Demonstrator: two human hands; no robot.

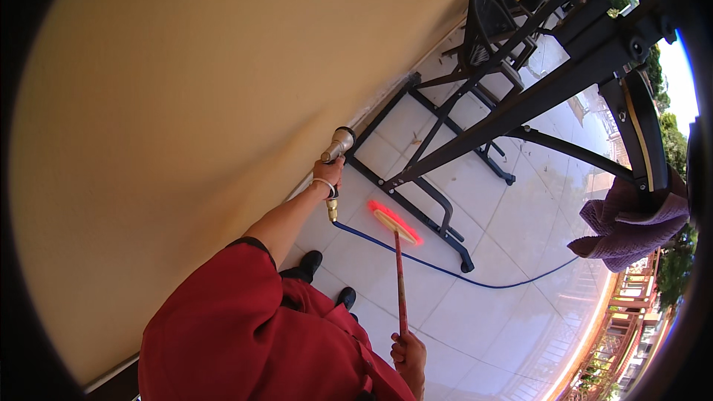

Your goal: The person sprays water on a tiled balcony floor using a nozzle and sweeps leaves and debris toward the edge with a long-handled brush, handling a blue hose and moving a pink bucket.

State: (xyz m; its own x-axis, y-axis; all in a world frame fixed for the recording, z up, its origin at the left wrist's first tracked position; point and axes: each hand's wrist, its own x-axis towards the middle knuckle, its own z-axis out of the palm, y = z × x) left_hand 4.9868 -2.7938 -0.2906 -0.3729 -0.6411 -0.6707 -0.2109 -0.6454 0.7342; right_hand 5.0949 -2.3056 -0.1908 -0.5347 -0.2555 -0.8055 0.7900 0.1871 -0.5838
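Observation:
A metal hose spray nozzle (337, 146) with a brass connector (332, 210) is gripped in my left hand (328, 175), close to the wall. From the connector a blue hose (429, 266) runs away across the floor. My right hand (410, 352) is closed around the reddish, worn handle (400, 284) of a push broom. The broom's pale oval head (390, 224), with bright red bristles (409, 229), is on the floor tiles beside the base of a black metal gym equipment frame (429, 217).
A yellow-beige wall (167, 94) runs along my left. Angled beams (496, 117) of the frame rise ahead. A purple towel (629, 223) hangs at the right. More black equipment (490, 28) stands farther along the wall. Pale tiles (479, 323) cover the floor, with scattered leaf bits.

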